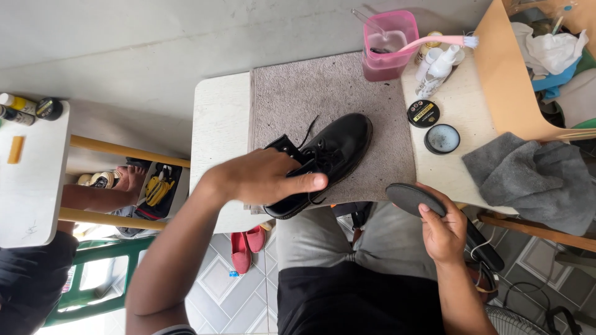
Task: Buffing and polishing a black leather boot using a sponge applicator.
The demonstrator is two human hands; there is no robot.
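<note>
A black lace-up boot (338, 149) lies on a grey mat (310, 93) on a small white table (217, 124). My left hand (264, 177) grips the boot's open collar, thumb stretched along its rim. My right hand (442, 231) holds a dark oval insole (411, 197) just off the table's front edge, right of the boot.
A pink tub (388, 46) with a pink toothbrush (437, 42) stands at the back. A polish tin (423, 113) and its open lid (442, 138) sit right of the mat, with a grey cloth (528, 180) beyond. Red shoes (243, 248) lie on the floor. Another person's arm (93, 195) is at left.
</note>
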